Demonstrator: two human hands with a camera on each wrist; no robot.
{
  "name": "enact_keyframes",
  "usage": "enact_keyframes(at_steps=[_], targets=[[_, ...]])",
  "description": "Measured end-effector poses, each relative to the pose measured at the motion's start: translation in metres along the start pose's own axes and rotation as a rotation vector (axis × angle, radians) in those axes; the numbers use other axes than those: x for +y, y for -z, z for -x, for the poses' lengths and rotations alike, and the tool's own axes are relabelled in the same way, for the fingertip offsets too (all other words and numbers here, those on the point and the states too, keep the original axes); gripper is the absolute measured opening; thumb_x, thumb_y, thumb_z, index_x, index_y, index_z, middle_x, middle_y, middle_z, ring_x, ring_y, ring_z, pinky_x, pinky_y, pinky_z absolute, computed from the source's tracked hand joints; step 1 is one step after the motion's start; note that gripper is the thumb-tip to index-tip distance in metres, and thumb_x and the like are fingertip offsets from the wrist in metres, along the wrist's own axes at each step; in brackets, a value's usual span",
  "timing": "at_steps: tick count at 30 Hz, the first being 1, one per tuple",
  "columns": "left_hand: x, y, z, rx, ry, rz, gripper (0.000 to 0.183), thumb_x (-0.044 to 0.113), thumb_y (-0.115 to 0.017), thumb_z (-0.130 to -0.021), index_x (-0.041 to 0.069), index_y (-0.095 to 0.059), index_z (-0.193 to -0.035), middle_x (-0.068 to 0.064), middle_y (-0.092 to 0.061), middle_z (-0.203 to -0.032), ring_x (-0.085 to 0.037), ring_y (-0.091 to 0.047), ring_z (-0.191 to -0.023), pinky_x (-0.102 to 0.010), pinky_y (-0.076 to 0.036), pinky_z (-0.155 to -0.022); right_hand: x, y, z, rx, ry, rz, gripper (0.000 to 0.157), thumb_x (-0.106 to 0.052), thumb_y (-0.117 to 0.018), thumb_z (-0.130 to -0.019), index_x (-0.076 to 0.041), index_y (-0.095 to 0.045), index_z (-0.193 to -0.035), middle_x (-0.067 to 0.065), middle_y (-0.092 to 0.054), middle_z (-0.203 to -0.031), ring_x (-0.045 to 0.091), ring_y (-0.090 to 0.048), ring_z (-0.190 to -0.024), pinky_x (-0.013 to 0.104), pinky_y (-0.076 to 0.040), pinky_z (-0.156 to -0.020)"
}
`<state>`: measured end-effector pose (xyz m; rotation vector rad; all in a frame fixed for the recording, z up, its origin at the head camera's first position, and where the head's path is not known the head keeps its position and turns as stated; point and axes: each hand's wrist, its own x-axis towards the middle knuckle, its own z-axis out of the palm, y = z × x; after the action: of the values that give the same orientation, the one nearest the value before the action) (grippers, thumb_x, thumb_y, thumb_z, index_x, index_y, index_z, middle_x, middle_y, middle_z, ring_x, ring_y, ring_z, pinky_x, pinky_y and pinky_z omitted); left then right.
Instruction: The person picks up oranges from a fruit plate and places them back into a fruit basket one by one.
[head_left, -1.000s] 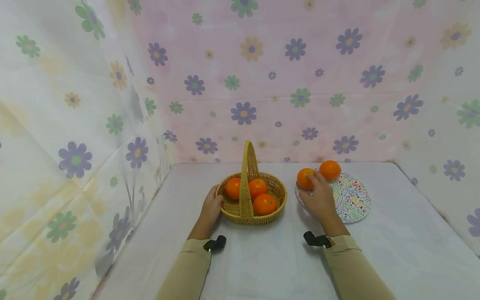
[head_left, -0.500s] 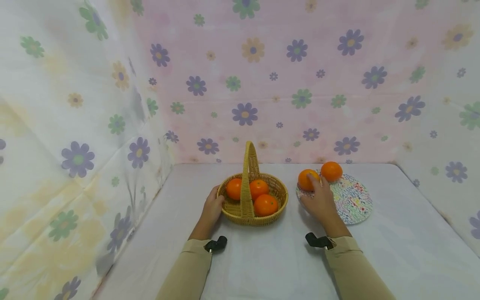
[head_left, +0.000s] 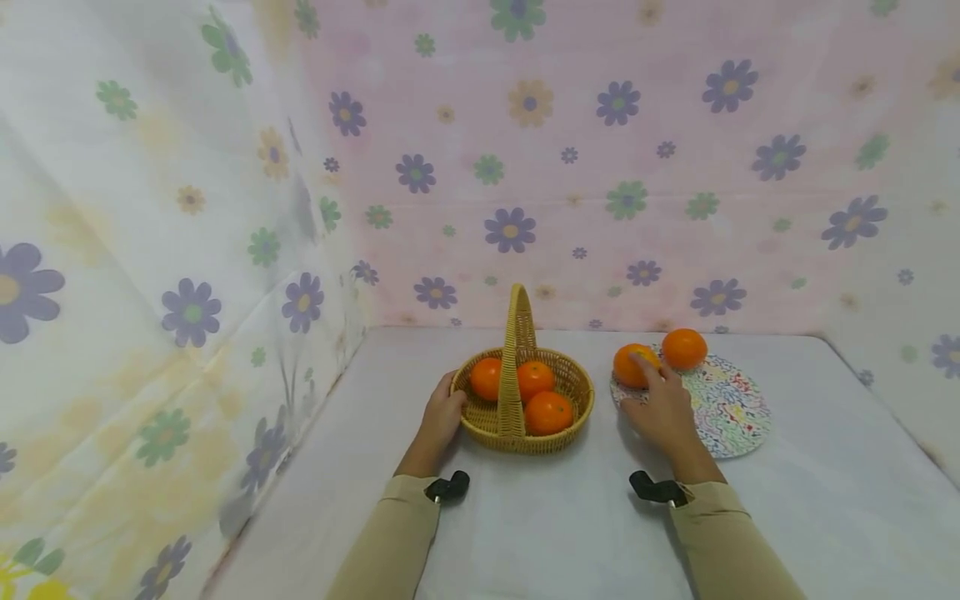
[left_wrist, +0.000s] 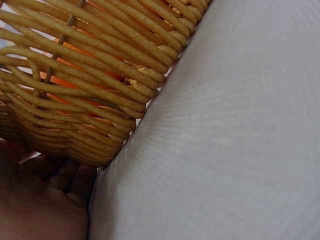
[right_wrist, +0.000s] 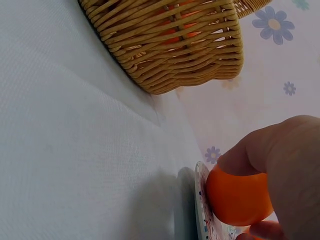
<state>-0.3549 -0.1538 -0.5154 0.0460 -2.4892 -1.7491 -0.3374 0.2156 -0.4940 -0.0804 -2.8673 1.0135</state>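
Note:
My left hand (head_left: 441,417) grips the left rim of a yellow wicker basket (head_left: 585,410), thumb over the edge. The basket stands on the white cloth with its tall handle upright and three oranges (head_left: 548,413) inside. In the left wrist view, the fingers (left_wrist: 60,177) are against the lower weave. To the right, a round plate (head_left: 731,412) with multicoloured specks bears two more oranges. My right hand (head_left: 663,414) holds the nearer-left orange (head_left: 628,365) between thumb and fingers, close against the plate (right_wrist: 201,200) in the right wrist view. The other orange (head_left: 684,348) lies just behind the fingers.
A white cloth (head_left: 547,525) covers the table. Flower-printed fabric (head_left: 570,183) hangs behind it and along both sides. A black camera mount (head_left: 657,488) sits at the right wrist, and another mount (head_left: 448,486) at the left.
The head view has turned slightly left, so everything sits further right in the frame. Both hands keep their places at the basket and the orange, with only slight finger movement on the right.

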Motion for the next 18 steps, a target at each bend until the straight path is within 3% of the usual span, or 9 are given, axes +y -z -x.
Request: enact_keyframes(at_steps=[6, 12, 18], targets=[[0.0027, 0.001, 0.0015, -0.004, 0.007, 0.001, 0.062, 0.017, -0.049, -0.089, 0.012, -0.049, -0.15, -0.009, -0.05, -0.157, -0.03, -0.043, -0.148, -0.055, -0.032, -0.122, 0.0002, -0.0004, 0.0019, 0.041, -0.029, -0.044, 0.077, -0.027, -0.068, -0.091, -0.029, -0.035, -0.161, 0.035, -0.025, -0.152, 0.056, -0.034, -0.131, 0.075, -0.04, -0.104], [0.0018, 0.0034, 0.0018, -0.011, 0.001, 0.007, 0.062, 0.017, -0.048, -0.089, 0.012, -0.048, -0.151, -0.009, -0.049, -0.157, -0.03, -0.042, -0.148, -0.055, -0.032, -0.123, -0.003, -0.0016, -0.0007, 0.124, 0.047, -0.042, 0.07, -0.022, -0.071, -0.088, -0.015, -0.045, -0.153, 0.028, -0.013, -0.167, 0.059, -0.025, -0.145, 0.078, -0.026, -0.113], [0.0013, 0.0011, 0.0013, -0.018, -0.004, 0.009, 0.062, 0.018, -0.048, -0.089, 0.013, -0.048, -0.151, -0.008, -0.048, -0.158, -0.03, -0.041, -0.149, -0.055, -0.031, -0.123, -0.0025, -0.0027, -0.0019, 0.139, 0.121, -0.046, 0.066, -0.013, -0.071, -0.086, -0.006, -0.046, -0.146, 0.025, -0.029, -0.163, 0.051, -0.031, -0.147, 0.071, -0.027, -0.118]])
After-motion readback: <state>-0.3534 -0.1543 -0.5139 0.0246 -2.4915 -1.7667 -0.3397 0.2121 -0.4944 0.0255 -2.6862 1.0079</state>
